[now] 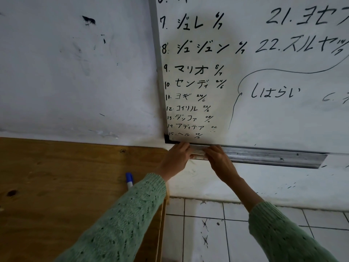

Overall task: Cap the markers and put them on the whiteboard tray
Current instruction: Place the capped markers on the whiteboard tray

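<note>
Here both the left hand (177,157) and right hand (217,159) pinch a light, stiff white marker (197,155) by its ends at the grey metal whiteboard tray (273,157).

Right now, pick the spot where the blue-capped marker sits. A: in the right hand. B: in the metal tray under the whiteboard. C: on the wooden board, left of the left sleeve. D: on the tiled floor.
C: the blue-capped marker lies on the wooden board, just left of the green left sleeve, well away from the whiteboard tray where both hands are.
</note>
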